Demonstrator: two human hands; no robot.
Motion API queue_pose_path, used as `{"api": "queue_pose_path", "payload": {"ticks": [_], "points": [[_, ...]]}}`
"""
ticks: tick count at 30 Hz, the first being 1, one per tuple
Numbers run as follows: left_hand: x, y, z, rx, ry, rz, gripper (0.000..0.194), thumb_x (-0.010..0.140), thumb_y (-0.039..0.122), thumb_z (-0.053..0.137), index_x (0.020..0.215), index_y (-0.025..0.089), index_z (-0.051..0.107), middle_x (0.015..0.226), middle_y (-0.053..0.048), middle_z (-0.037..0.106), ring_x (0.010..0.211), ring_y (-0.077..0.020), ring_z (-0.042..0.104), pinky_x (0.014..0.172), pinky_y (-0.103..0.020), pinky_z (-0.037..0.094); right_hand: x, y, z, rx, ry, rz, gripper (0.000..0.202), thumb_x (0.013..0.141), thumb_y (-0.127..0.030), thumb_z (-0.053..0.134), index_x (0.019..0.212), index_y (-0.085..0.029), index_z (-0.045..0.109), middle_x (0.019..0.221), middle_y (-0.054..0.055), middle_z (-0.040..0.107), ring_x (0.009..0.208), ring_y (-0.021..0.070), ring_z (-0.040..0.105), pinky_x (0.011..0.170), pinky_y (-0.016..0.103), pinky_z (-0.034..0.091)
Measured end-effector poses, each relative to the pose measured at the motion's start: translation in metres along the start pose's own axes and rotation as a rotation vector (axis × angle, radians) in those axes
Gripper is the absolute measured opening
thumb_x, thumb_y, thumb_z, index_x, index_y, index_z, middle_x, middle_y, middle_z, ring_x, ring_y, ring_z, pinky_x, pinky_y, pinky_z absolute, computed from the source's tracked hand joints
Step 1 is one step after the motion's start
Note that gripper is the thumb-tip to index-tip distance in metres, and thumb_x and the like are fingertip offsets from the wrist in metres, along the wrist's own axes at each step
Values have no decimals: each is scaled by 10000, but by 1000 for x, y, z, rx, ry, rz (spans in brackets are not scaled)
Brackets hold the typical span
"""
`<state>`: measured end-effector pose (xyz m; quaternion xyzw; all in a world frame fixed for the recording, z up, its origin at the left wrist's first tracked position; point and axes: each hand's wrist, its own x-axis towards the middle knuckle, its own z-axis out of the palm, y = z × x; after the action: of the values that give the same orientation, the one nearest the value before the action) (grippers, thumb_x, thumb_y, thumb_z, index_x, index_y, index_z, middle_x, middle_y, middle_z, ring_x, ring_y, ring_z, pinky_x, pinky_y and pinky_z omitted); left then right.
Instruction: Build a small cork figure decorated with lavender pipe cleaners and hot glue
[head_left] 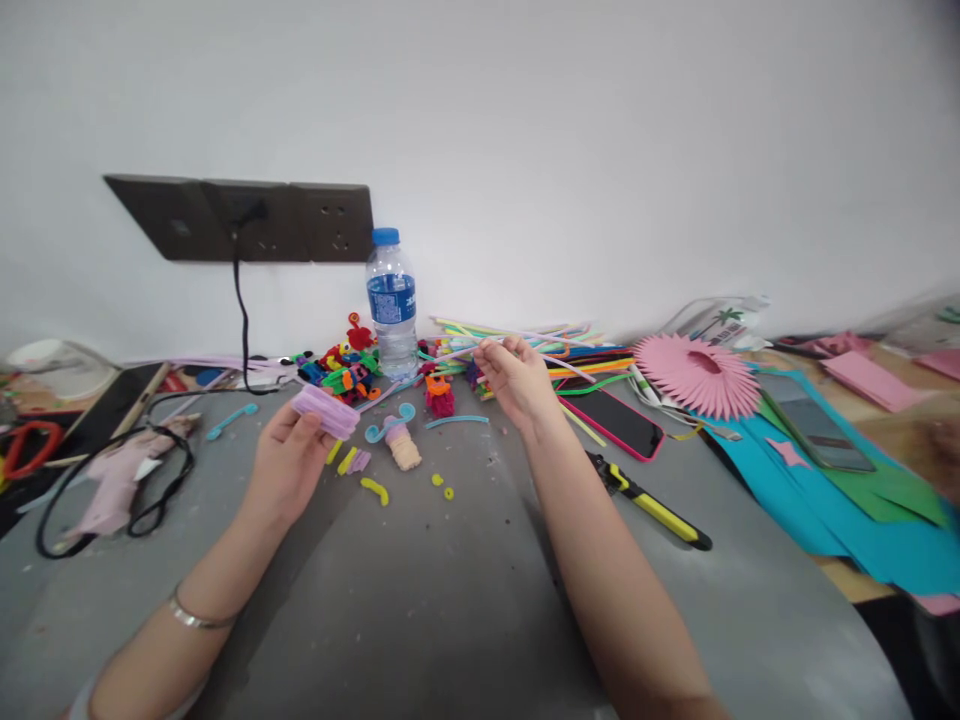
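Note:
My left hand [281,460] is closed on a light purple block of pipe cleaners [325,411] laid side by side, held above the table. My right hand [514,385] pinches a pale purple pipe cleaner [454,353] in front of the pile of pipe cleaners [517,328] by the wall. Between the hands lie a small cream and purple figure [405,448] with blue curls, a blue strip [457,420] and a bent yellow piece [374,490]. A small red and orange piece [439,395] sits behind them.
A water bottle [392,310] stands by colourful pipe-cleaner figures [341,370]. On the left lie a pink glue gun [112,490] with its black cord and red-handled scissors [34,450]. Yellow-black pliers [660,513], a phone [619,420], a pink paper fan [697,375] and blue paper [780,490] lie right.

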<state>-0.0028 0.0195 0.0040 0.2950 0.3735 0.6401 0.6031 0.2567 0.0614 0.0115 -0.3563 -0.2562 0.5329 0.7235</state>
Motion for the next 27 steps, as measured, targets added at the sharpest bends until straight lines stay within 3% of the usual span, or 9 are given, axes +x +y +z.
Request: {"api": "queue_pose_path", "payload": {"ticks": [6, 11, 15, 19, 22, 25, 27], "points": [[1, -4, -3, 21, -6, 20, 435, 464, 337, 964, 796, 150, 753, 779, -27, 746, 694, -134, 662, 666, -207, 566, -4, 0, 4, -39, -67, 68, 456, 536, -192, 913, 685, -218, 484, 706, -14, 723, 715, 117, 709, 743, 224, 581], [2, -9, -9, 55, -38, 17, 406, 527, 351, 933, 828, 153, 746, 772, -36, 732, 709, -148, 668, 698, -231, 566, -10, 2, 9, -149, -127, 46, 479, 487, -281, 934, 638, -211, 485, 639, -37, 692, 631, 109, 663, 632, 214, 544], [2, -11, -10, 81, -62, -3, 406, 561, 345, 916, 882, 162, 748, 808, -33, 732, 717, -153, 675, 695, -248, 564, -12, 5, 11, -341, -166, -34, 424, 544, -330, 910, 624, -202, 514, 501, -86, 569, 453, 69, 508, 473, 188, 407], [-1, -11, -8, 100, -119, -11, 427, 579, 304, 912, 956, 193, 746, 849, -25, 734, 765, -156, 679, 710, -245, 566, -20, 10, 18, -476, -304, -64, 296, 716, -447, 794, 722, -200, 631, 406, -100, 471, 367, 67, 394, 407, 193, 303], [-4, -10, -6, 138, -143, 10, 393, 613, 279, 896, 965, 207, 737, 906, -27, 734, 809, -160, 676, 737, -248, 569, -33, 18, 29, -557, -495, -59, 236, 820, -435, 701, 878, -206, 708, 549, -51, 593, 463, 96, 514, 474, 205, 412], [-6, -9, -6, 181, -142, 26, 377, 639, 282, 879, 974, 202, 725, 946, -44, 735, 829, -170, 670, 726, -245, 563, -47, 28, 39, -566, -634, -29, 222, 834, -387, 698, 984, -226, 725, 830, 7, 699, 669, 130, 643, 613, 233, 510], [-6, -9, -6, 208, -131, 33, 397, 636, 289, 878, 989, 202, 721, 959, -52, 736, 827, -173, 665, 695, -230, 550, -53, 34, 43, -495, -682, 40, 237, 826, -390, 709, 1002, -232, 717, 884, 14, 707, 722, 141, 672, 662, 247, 534]]}}
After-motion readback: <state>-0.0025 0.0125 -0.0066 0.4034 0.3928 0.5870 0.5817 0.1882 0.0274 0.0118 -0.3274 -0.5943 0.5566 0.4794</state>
